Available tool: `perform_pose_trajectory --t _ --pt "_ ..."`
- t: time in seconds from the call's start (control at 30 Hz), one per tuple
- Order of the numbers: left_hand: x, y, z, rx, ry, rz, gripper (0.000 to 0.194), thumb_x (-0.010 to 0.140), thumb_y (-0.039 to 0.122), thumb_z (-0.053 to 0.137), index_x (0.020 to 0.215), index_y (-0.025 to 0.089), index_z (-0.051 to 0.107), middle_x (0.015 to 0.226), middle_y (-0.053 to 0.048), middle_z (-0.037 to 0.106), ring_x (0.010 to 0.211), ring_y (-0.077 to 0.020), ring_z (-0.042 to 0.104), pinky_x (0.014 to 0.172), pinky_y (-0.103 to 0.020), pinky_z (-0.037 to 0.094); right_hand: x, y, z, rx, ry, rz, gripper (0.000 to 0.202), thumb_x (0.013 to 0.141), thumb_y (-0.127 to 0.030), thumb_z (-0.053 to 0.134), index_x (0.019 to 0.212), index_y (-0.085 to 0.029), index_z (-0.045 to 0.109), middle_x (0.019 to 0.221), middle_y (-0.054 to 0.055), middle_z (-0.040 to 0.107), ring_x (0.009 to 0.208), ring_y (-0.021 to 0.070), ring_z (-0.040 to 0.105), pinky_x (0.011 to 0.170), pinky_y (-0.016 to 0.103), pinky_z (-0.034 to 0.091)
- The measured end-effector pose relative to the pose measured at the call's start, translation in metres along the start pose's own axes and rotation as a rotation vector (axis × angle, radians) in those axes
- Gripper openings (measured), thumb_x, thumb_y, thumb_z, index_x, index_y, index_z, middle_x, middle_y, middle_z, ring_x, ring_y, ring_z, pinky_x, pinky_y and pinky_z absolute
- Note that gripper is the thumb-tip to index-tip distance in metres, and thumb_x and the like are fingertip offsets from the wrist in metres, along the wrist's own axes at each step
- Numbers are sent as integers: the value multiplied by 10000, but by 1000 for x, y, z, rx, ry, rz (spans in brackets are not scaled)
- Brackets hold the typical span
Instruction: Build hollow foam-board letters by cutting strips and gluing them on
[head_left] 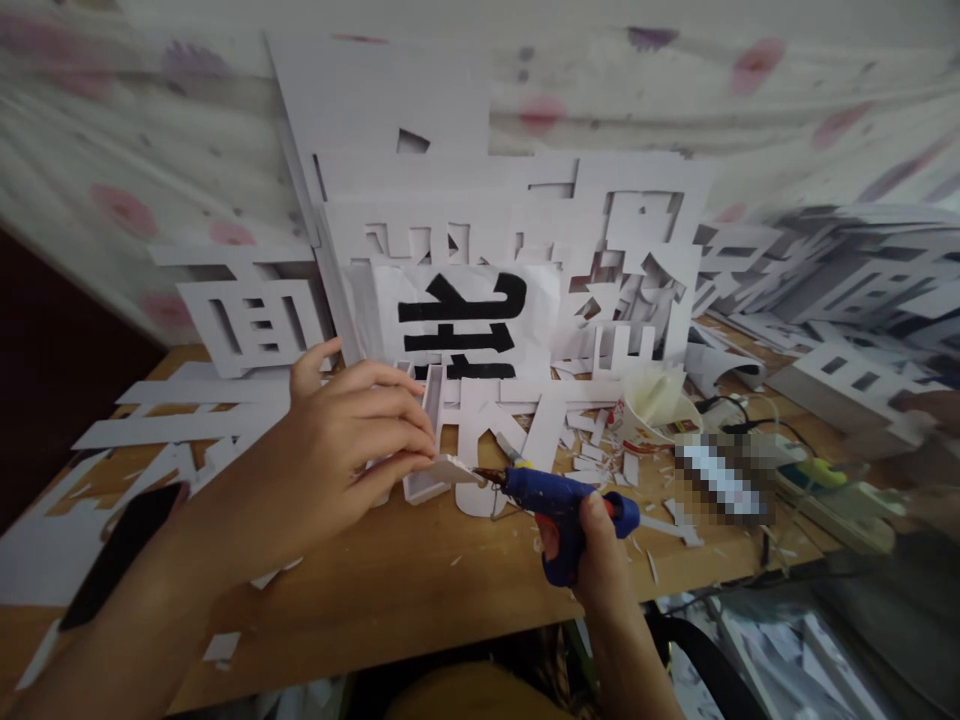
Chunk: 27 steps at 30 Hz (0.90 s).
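Note:
My right hand [600, 555] is wrapped round the handle of a blue hot glue gun [551, 490], its nozzle pointing left. That nozzle meets the end of a small white foam board piece [454, 470], pinched in the fingers of my left hand [360, 425]. Just behind those fingers stands a white foam board character with raised side walls [427, 485], partly hidden by the hand. Whether the left hand also touches it, I cannot tell. A pair of scissors or a knife with a yellow part [517, 455] lies behind the nozzle, mostly covered.
Cut-out boards [510, 180] and a printed sheet with a black character [465, 320] lean at the back. A paper cup [652, 410], a blurred-out phone [724, 480] and a power strip [840, 505] sit right. Scraps [592, 460] litter the wooden table [360, 590]. Another person's hand [930, 415] is far right.

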<state>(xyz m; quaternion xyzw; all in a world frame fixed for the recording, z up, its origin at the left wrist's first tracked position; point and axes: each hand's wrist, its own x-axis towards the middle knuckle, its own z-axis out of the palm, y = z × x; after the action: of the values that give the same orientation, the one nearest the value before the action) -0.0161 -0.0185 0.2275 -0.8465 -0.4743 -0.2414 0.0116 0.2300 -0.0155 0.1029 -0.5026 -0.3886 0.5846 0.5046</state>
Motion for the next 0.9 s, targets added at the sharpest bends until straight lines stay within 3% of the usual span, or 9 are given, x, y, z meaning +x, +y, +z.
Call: perform_pose_trajectory --t 0.23,0.47,0.7,0.8,0.9 --pt "-3 4 -9 4 -23 -12 207 963 298 547 842 300 716 907 44 732 1112 -213 594 1157 -482 93 12 18 -16 -42 -123 0 755 692 -891 502 492 -176 642 426 74 573 402 161 555 387 253 454" --pt "-8 4 -12 -8 44 1 191 953 322 560 826 315 702 894 64 739 1098 -211 611 1143 -445 119 12 24 -23 -81 -146 54 785 674 -918 479 549 -173 690 479 84 614 431 181 575 417 285 474" --pt "-11 1 -11 -17 84 -20 203 943 321 556 812 328 711 878 69 748 1056 -222 639 1146 -478 135 9 10 -21 -149 -212 -119 675 798 -796 504 532 -196 662 521 65 636 443 141 543 373 231 389" --pt "-12 1 -10 -23 70 -20 202 946 336 558 817 329 713 886 62 745 1072 -226 631 1151 -490 128 11 11 -23 -133 -216 -130 702 812 -811 439 579 -192 673 544 64 646 407 133 501 326 230 336" --pt "-10 1 -7 -26 35 -21 185 945 312 565 836 332 712 900 65 739 1099 -220 617 1156 -492 98 14 15 -21 -102 -211 -151 734 813 -828 399 561 -191 665 512 63 623 415 143 516 347 238 359"
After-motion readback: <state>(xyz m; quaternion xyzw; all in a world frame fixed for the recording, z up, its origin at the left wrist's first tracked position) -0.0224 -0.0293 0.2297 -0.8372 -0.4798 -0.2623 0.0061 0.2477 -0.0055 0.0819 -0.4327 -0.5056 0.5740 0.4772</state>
